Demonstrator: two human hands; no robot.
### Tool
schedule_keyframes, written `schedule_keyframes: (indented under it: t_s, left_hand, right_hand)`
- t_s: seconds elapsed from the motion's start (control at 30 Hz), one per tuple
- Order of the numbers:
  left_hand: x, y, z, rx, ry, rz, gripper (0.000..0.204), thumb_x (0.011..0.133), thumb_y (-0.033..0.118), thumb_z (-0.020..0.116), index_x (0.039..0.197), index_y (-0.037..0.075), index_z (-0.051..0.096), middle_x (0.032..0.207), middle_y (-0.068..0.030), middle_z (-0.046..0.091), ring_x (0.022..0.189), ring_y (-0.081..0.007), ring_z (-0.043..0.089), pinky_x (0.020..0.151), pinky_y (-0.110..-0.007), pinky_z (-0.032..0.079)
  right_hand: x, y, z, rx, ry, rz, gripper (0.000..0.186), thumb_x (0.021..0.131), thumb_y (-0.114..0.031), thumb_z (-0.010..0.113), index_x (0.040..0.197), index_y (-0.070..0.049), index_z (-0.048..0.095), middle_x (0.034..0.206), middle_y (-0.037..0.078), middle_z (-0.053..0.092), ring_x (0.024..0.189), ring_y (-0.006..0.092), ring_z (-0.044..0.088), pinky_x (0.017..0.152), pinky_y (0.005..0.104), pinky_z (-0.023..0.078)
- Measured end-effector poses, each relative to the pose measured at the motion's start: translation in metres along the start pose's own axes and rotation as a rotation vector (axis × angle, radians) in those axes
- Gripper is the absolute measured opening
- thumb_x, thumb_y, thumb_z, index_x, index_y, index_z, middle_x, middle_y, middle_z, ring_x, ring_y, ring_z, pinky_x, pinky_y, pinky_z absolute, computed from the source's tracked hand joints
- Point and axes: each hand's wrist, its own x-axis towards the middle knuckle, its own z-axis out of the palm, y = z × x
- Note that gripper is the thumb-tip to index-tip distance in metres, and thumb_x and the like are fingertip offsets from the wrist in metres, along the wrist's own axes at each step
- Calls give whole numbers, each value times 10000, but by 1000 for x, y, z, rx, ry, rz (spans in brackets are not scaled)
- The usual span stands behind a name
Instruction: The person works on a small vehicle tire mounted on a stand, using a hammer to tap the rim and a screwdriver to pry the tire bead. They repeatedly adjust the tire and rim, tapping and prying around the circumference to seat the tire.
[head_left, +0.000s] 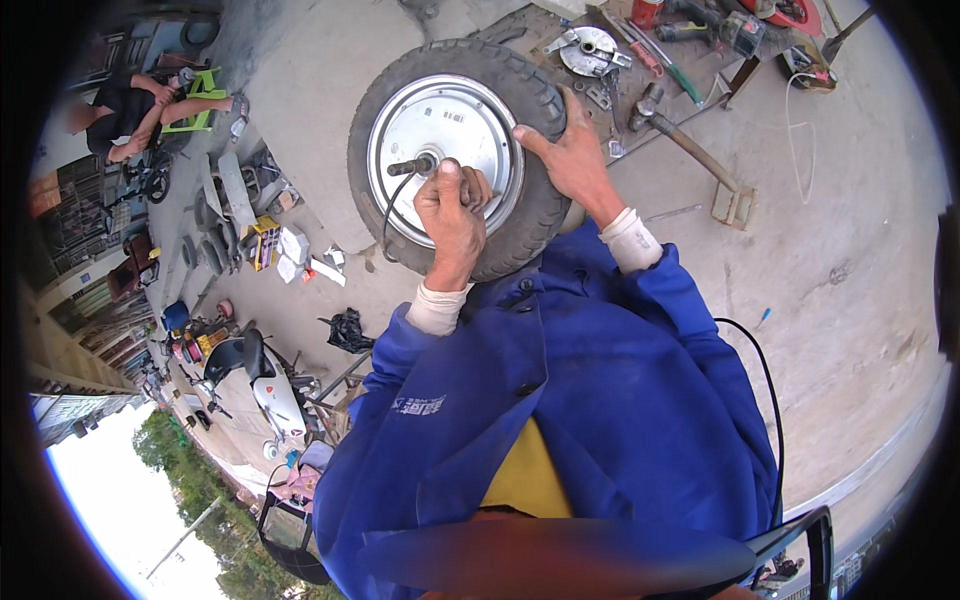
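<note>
A hub motor wheel [437, 120] with a black tyre [380, 95] and a silver metal face leans upright against my lap. From its centre sticks a dark axle [407, 168], with a black cable [387, 215] curving down from it. My left hand [455, 215] is closed beside the axle, thumb pressed to curled fingers; whatever they pinch is hidden. On the tyre's right side, my right hand [578, 165] grips the rubber, its thumb on the sidewall and its fingers over the tread.
A hammer [690, 150], a round silver brake plate [588, 50], a power tool [735, 32] and several hand tools lie on the right floor. A scooter [275, 390] and a black plastic bag [347, 330] are at left. Another person [125, 115] sits on a green chair [200, 100].
</note>
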Motion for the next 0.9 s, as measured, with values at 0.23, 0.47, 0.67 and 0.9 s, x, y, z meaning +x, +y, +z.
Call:
schedule_keyframes:
  t_s: [0.23, 0.47, 0.67, 0.9]
  left_hand:
    - [-10, -12, 18, 292, 119, 141, 468, 1180, 322, 547, 797, 77, 436, 662, -24, 431, 608, -128, 400, 584, -328, 362]
    - [1, -1, -1, 263, -252, -42, 496, 1168, 314, 559, 747, 87, 427, 637, -10, 355, 567, -135, 342, 564, -347, 319]
    - [1, -8, -21, 539, -201, 38, 421, 1145, 286, 616, 819, 59, 476, 669, -24, 443, 606, -135, 443, 584, -351, 397]
    - [-10, -10, 9, 133, 2, 64, 484, 1154, 264, 590, 739, 74, 432, 619, -24, 407, 569, -149, 405, 552, -359, 358]
  right_hand:
    - [-1, -3, -5, 3, -36, 8, 1165, 869, -589, 837, 1643, 114, 324, 1564, 435, 455, 1454, 529, 508, 1219, 483, 441]
    - [-1, -5, -7, 2, -52, 18, 1170, 867, -582, 841, 1655, 101, 310, 1572, 444, 437, 1456, 532, 513, 1203, 488, 463]
    - [2, 4, -5, -32, -95, -9, 1191, 881, -624, 807, 1667, 95, 273, 1588, 455, 410, 1408, 576, 546, 1154, 518, 506]
    - [2, 4, -8, -69, -108, 22, 1195, 891, -683, 775, 1673, 66, 272, 1587, 434, 431, 1426, 557, 533, 1161, 534, 491]
